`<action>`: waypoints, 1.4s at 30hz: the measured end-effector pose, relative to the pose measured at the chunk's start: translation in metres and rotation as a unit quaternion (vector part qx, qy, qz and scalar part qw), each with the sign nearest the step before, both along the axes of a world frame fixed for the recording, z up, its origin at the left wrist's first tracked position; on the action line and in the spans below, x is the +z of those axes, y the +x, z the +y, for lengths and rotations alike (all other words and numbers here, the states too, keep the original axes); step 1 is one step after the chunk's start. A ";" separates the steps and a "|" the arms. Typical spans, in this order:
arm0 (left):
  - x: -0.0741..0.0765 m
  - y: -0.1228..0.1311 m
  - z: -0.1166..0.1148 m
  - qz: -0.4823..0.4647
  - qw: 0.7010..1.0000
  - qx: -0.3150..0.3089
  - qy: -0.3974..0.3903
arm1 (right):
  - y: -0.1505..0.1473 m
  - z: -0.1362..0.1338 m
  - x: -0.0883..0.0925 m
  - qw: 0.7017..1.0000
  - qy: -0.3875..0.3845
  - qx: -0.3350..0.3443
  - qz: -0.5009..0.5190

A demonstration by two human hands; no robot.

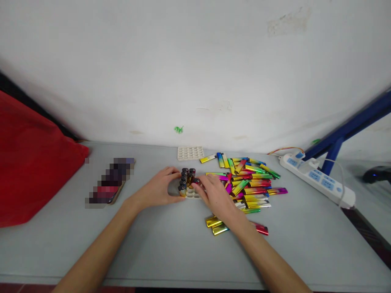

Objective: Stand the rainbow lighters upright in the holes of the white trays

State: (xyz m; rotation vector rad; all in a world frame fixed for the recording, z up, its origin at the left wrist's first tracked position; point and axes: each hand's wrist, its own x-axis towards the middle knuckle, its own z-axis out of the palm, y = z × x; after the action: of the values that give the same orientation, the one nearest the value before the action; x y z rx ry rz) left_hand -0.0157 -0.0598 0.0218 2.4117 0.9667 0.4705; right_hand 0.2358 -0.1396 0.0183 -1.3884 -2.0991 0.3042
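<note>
Several lighters (183,179) with dark tops stand upright in two rows in a white tray with holes (193,194). My left hand (161,187) curves around the tray's left side, thumb at the near end and fingers at the far end, steadying it. Between the fingertips of my right hand (214,193) is a lighter (195,180), its dark top showing over the tray and its lower part mostly hidden. Close to the right hand spreads a pile of shiny multicoloured lighters (252,183), partly covered by that hand and forearm.
A second white tray (190,153) lies near the wall. At left are a blurred-out phone (113,183) and a red cloth (36,162). A white power strip (317,179) with a cable lies at right by a blue metal frame (339,142).
</note>
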 end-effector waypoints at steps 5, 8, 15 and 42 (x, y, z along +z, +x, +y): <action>-0.001 0.000 0.002 -0.001 1.000 0.001 0.001 | -0.009 0.001 0.007 0.990 0.007 -0.038 -0.139; -0.001 0.000 0.002 -0.006 1.000 -0.001 -0.001 | -0.010 -0.004 0.016 0.986 -0.002 -0.054 -0.155; -0.002 -0.001 0.004 0.002 1.000 -0.002 0.004 | 0.068 -0.026 0.039 0.997 0.012 -0.082 -0.003; -0.004 0.000 0.004 -0.007 1.000 0.003 0.016 | 0.137 -0.018 0.034 0.937 -0.092 -0.109 0.318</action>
State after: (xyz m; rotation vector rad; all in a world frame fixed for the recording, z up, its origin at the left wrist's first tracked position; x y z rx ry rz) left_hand -0.0162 -0.0553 0.0182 2.4306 0.9678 0.5093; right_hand 0.3724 -0.1578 0.0518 -1.3723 -1.4009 0.7601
